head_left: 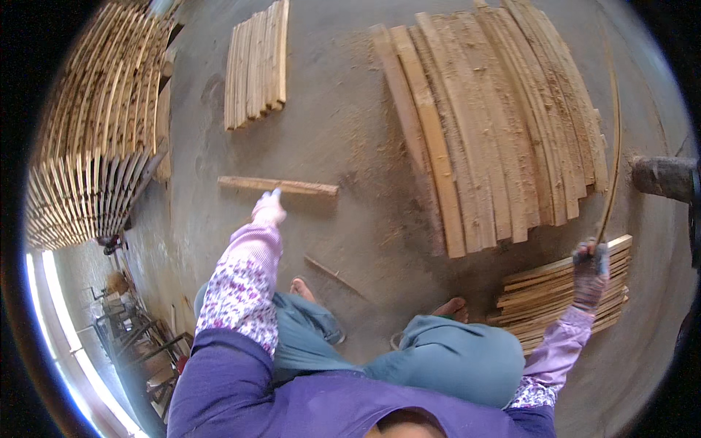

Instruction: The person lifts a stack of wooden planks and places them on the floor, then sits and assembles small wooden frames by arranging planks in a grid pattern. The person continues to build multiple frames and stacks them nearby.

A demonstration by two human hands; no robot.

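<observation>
My left hand (269, 209) reaches forward with its fingers stretched out. Its fingertips are at the near edge of a short wooden batten (292, 186) lying crosswise on the floor; whether they touch it I cannot tell. Off to the right, my right hand (590, 277), which looks gloved, is closed round the lower end of a long thin wooden strip (615, 124). That strip rises away from me toward the far right. Below and beside this hand lies a stack of thin wooden strips (562, 288).
Sawdust-covered boards (489, 131) lie side by side ahead on the right. A smaller row of battens (255, 66) is at the far left, beside a big slatted stack (95, 109). A loose stick (332, 274) lies between my feet. A dark post (663, 178) juts in at right.
</observation>
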